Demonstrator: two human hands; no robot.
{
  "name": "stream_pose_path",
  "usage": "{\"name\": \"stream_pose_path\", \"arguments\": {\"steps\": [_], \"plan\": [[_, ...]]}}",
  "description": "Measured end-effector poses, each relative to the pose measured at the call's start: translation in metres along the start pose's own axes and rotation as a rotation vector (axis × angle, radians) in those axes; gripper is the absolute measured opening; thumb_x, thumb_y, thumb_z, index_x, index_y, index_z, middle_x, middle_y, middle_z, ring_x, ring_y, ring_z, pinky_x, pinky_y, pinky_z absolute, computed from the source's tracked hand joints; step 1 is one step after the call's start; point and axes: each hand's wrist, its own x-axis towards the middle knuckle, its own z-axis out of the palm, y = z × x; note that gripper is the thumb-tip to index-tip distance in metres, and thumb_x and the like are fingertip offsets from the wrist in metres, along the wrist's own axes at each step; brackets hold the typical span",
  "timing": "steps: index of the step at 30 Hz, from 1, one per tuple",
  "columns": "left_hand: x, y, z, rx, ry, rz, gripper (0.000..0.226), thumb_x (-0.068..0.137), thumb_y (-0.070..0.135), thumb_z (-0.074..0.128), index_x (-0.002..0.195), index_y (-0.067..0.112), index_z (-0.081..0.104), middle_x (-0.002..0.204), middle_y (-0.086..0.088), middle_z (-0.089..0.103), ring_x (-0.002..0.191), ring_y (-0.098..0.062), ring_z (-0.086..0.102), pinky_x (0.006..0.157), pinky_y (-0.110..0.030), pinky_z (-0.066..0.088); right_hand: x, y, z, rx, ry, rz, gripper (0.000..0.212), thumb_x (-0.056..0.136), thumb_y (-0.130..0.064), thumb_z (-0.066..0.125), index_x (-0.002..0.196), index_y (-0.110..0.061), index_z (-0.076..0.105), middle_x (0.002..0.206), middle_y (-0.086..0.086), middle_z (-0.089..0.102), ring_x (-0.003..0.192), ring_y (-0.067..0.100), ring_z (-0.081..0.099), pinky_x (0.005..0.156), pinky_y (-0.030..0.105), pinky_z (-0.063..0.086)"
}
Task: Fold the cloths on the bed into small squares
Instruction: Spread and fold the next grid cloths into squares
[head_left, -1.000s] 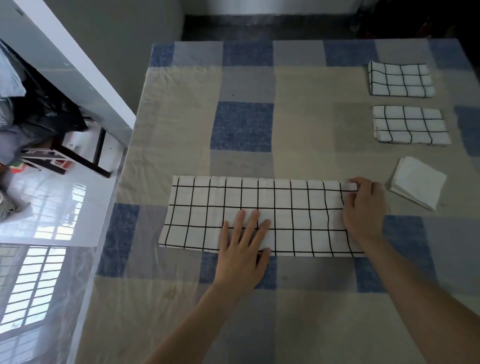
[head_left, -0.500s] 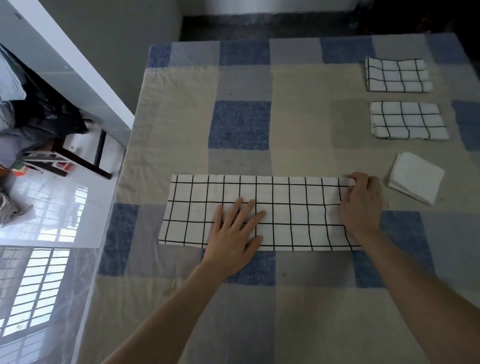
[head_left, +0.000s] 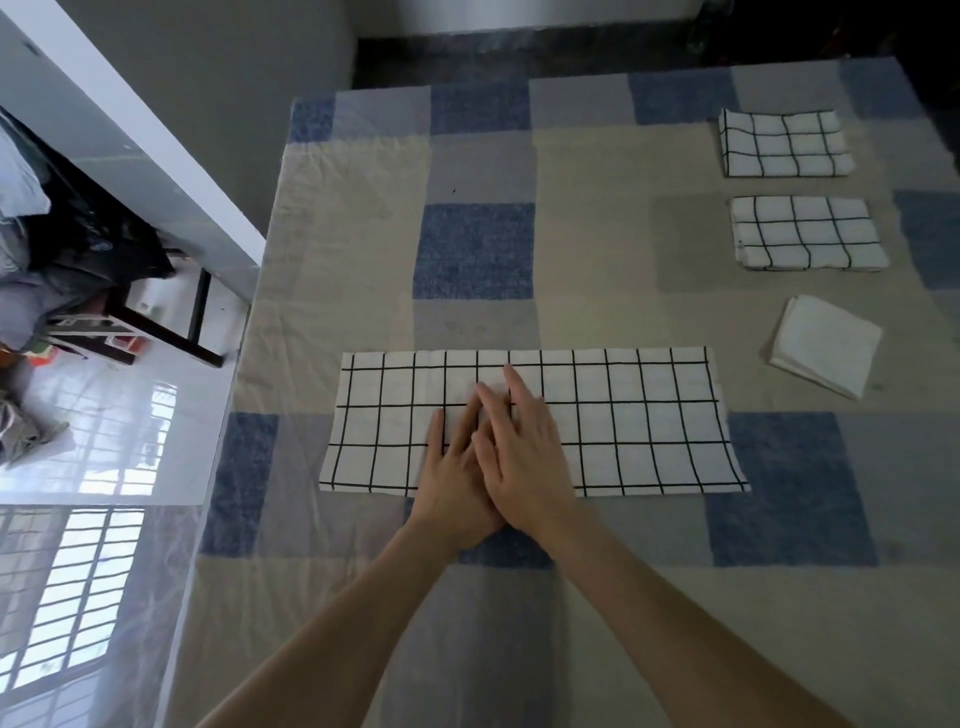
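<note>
Grid cloth (head_left: 623, 421) lies as a long strip across the bed (head_left: 597, 218), near edge. Your left hand (head_left: 452, 483) & right hand (head_left: 524, 457) are both flat, fingers spread, overlapping at mid-strip, gripping nothing. Smooth outward from centre, then take one short end w/ both corners & bring it over square to the other. Three folded cloths (head_left: 808, 234) sit far right.

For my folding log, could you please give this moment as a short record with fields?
surface: bed with patchwork cover
cloth in work: long checked strip, lying flat
left hand: flat on the strip, open
right hand: flat, overlapping the left
already folded: two checked cloths, white cloth, at right
</note>
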Motion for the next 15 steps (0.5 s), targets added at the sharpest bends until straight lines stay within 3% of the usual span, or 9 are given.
{"name": "stream_pose_path", "arguments": {"steps": [3, 6, 10, 15], "plan": [[0.001, -0.001, 0.000, 0.000, -0.021, 0.010, 0.082, 0.089, 0.066, 0.028, 0.154, 0.032, -0.007, 0.161, 0.004, -0.019, 0.145, -0.022, -0.027, 0.118, -0.058, -0.002, 0.002, 0.024, 0.001, -0.092, -0.076, 0.059, 0.059, 0.101, -0.046, 0.016, 0.153, -0.021, 0.013, 0.162, 0.004, -0.006, 0.149, 0.016, -0.001, 0.121, 0.040, 0.005], [0.001, -0.002, 0.002, -0.028, 0.016, -0.001, 0.075, 0.091, 0.072, 0.022, 0.154, 0.035, 0.008, 0.163, 0.005, -0.009, 0.148, -0.022, -0.018, 0.118, -0.058, -0.001, -0.003, 0.059, -0.015, -0.293, -0.115, 0.041, 0.059, 0.100, -0.046, 0.011, 0.154, -0.021, 0.014, 0.163, 0.004, 0.004, 0.149, 0.017, 0.001, 0.120, 0.049, 0.012], [0.000, -0.003, 0.004, -0.007, 0.023, 0.007, 0.074, 0.090, 0.074, 0.019, 0.153, 0.039, 0.004, 0.163, 0.006, -0.010, 0.148, -0.022, -0.018, 0.118, -0.058, 0.001, -0.023, 0.115, -0.048, -0.381, -0.120, 0.112, 0.059, 0.099, -0.047, 0.009, 0.154, -0.026, 0.015, 0.163, 0.001, 0.007, 0.149, 0.017, 0.002, 0.120, 0.049, 0.012], [0.000, -0.003, 0.004, -0.029, 0.024, 0.000, 0.075, 0.089, 0.075, 0.020, 0.153, 0.039, 0.004, 0.163, 0.006, -0.010, 0.148, -0.022, -0.019, 0.117, -0.058, 0.001, -0.040, 0.170, -0.089, -0.489, -0.033, 0.369, 0.061, 0.098, -0.044, 0.013, 0.153, -0.020, 0.016, 0.161, 0.011, 0.011, 0.149, 0.028, 0.008, 0.116, 0.058, 0.014]]}}
